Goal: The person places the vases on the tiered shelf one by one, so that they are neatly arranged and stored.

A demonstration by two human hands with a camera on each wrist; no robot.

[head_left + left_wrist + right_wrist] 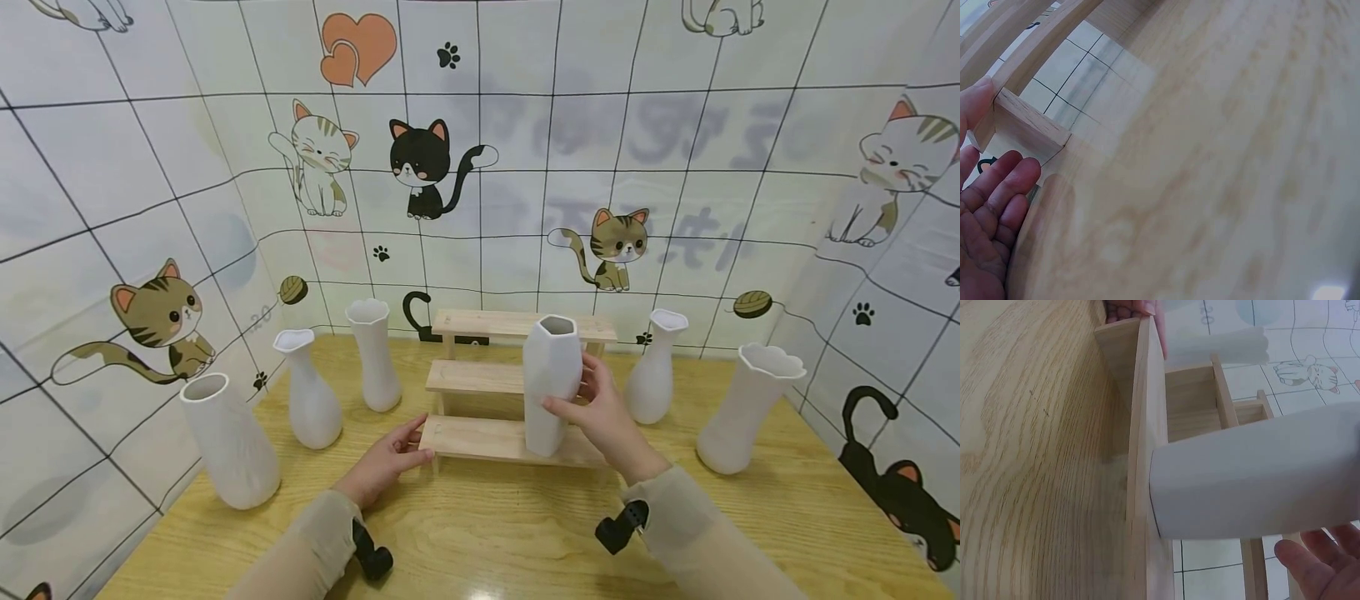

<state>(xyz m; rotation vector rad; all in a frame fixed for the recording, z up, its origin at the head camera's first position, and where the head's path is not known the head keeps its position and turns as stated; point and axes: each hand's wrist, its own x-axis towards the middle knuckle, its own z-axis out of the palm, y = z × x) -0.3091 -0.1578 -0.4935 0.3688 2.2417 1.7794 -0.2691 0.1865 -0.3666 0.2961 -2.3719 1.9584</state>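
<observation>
Your R hand is curled partway round the faceted white vase, thumb in front; vase is upright on the bottom step of the wooden stand, R of ctr. Your L hand holds that step's L end btwn thumb & fingers. Five other white vases flank the stand on the wood-grain tabletop; white walls w/ cat prints & black grid lines behind.

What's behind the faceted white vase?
Behind the faceted white vase, the middle shelf and top shelf of the wooden stand partly show; stretches directly behind the vase are covered.
</observation>
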